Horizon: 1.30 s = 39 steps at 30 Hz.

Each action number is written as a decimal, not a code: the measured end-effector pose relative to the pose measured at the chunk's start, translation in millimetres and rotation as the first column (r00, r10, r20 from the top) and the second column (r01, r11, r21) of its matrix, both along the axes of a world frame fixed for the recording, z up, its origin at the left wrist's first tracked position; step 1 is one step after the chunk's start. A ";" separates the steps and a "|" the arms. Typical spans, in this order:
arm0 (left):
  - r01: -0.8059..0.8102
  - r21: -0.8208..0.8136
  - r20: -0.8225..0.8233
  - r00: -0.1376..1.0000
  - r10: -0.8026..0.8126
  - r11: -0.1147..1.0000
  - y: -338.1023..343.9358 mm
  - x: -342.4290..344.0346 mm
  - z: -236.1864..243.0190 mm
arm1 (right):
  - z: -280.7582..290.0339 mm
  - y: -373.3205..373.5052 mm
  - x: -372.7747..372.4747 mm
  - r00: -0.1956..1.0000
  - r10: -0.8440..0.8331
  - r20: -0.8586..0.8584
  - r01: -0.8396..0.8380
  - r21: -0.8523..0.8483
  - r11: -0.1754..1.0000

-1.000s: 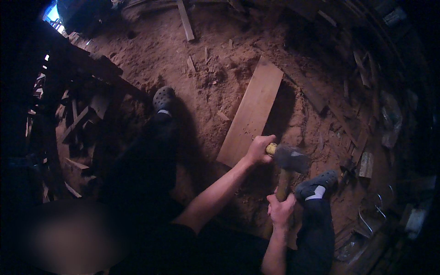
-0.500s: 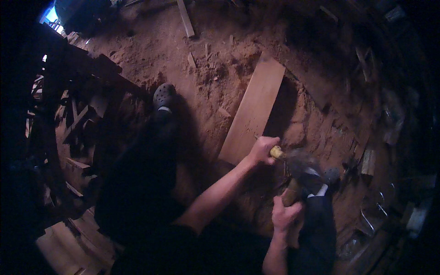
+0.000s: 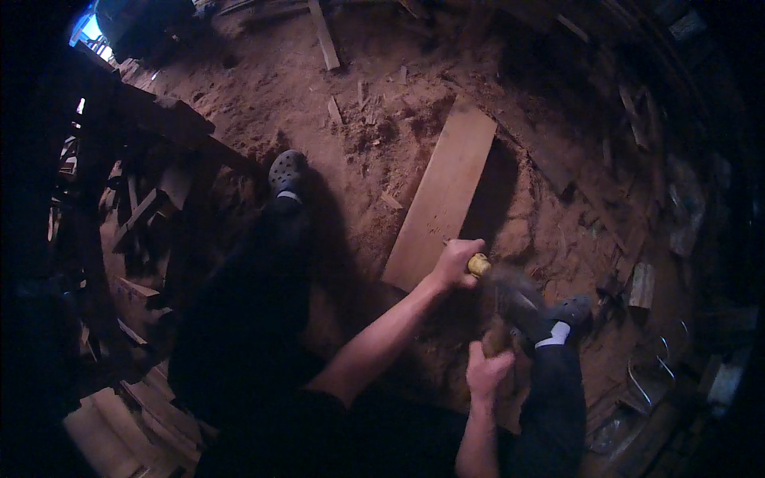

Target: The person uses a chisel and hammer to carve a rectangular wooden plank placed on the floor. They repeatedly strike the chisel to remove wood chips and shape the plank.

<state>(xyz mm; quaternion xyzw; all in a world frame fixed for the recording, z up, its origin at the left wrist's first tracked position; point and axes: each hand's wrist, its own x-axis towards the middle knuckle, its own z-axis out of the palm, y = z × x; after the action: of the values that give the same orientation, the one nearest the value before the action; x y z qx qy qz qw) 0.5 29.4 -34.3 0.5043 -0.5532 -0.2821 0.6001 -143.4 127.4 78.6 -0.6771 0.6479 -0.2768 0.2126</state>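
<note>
My left hand (image 3: pixel 457 263) is wrapped around a chisel with a yellow handle (image 3: pixel 478 265); its thin tip shows at the far side of my fist, over a pale wooden plank (image 3: pixel 450 187). Small marks dot the plank near that tip. Lower and to the right, my right hand (image 3: pixel 488 374) grips the wooden handle (image 3: pixel 496 341) of a hammer-like tool. Its dark head (image 3: pixel 518 295) is smeared by motion, close to the chisel's yellow end, so its exact shape and any contact cannot be told.
Reddish earth (image 3: pixel 351 175) strewn with wood chips surrounds the plank. My shoes stand to the left (image 3: pixel 288 171) and right (image 3: pixel 570 309). Stacked boards (image 3: pixel 119 434) lie at lower left, a short wood block (image 3: pixel 641 285) and bent metal rods (image 3: pixel 637 381) at right.
My right hand and the tool's handle have shifted slightly left and tilted differently. The left hand stays at the plank with the chisel. The view has shifted slightly.
</note>
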 end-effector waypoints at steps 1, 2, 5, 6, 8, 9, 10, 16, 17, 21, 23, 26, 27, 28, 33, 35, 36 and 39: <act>-0.009 -0.002 0.020 1.000 0.009 1.000 -0.5 2.3 -0.2 | 1.5 -2.2 0.2 1.000 -0.010 -0.027 0.014 0.141 0.990; -0.018 -0.003 0.040 0.999 0.018 1.000 -1.3 4.8 -0.5 | 7.1 -5.5 -0.8 0.998 -0.016 -0.055 0.031 0.279 0.960; -0.001 -0.047 0.046 0.999 0.003 0.999 -4.8 9.2 -3.8 | 33.3 -3.1 11.8 0.988 -0.123 0.096 0.089 0.306 0.948; 0.012 -0.038 0.066 0.998 -0.009 0.999 -4.4 11.5 -3.2 | 30.3 -0.7 13.7 0.963 -0.164 0.216 0.112 0.233 0.966; 0.010 -0.027 0.036 0.999 -0.009 1.000 -2.2 6.0 -6.7 | 17.9 -0.9 11.6 0.956 -0.191 0.221 0.137 0.240 0.961; 0.007 -0.026 0.030 1.000 -0.006 1.000 -0.7 4.8 -7.4 | 4.5 -2.2 6.1 0.978 -0.177 0.109 0.134 0.319 0.938; -0.021 -0.068 0.035 0.999 0.024 0.997 -1.0 5.4 -9.1 | -2.2 -4.4 4.0 0.989 -0.150 0.002 0.138 0.387 0.912; 0.014 -0.051 -0.006 1.000 -0.015 0.999 -1.6 8.4 -8.6 | 29.0 0.7 0.9 0.900 -0.330 0.284 0.171 0.467 0.867; 0.019 -0.035 0.015 1.000 -0.018 0.999 -0.3 9.3 -8.9 | 37.4 -2.5 4.8 0.858 -0.375 0.350 0.136 0.548 0.825; 0.010 -0.021 0.001 1.000 -0.010 1.000 3.4 1.5 -12.9 | 0.1 1.8 0.8 0.994 -0.108 0.010 0.100 0.294 0.950; -0.015 -0.022 -0.005 1.000 0.015 1.000 2.0 8.2 -11.3 | 33.5 -4.0 13.4 0.998 -0.061 0.026 0.046 0.398 0.916; 0.000 -0.036 0.044 0.999 0.002 0.999 -2.2 13.6 -4.1 | 18.5 3.2 3.9 0.942 -0.187 0.279 0.088 0.334 0.938; -0.003 -0.027 0.020 1.000 0.003 1.000 -1.1 9.8 -4.3 | 16.7 4.9 2.1 0.949 -0.209 0.236 0.101 0.400 0.911; -0.009 -0.019 0.007 1.000 0.009 1.000 0.9 6.0 -6.8 | 12.9 1.7 3.6 0.953 -0.218 0.211 0.102 0.454 0.885; 0.017 -0.112 0.013 1.000 -0.016 0.994 -6.4 15.0 -13.5 | 9.7 2.8 -0.3 0.988 -0.130 0.080 0.107 0.245 0.964; 0.004 -0.037 -0.009 1.000 -0.004 0.999 -1.5 11.9 -13.6 | 18.9 8.1 0.2 0.962 -0.202 0.184 0.142 0.292 0.946; -0.015 -0.050 -0.012 1.000 0.014 0.999 4.5 6.1 -18.5 | 19.0 10.8 -2.5 0.921 -0.243 0.304 0.115 0.385 0.916; -0.026 -0.019 -0.024 0.999 0.026 0.999 3.8 6.2 -13.9 | 22.4 -3.0 17.2 0.977 -0.210 0.037 0.162 0.515 0.842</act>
<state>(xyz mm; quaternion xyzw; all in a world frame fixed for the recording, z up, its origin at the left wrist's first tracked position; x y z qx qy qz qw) 6.8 33.2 -48.3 0.5022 -0.5419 -0.2751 0.6151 -126.2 124.3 101.0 -0.5173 0.7501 -0.1460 0.3854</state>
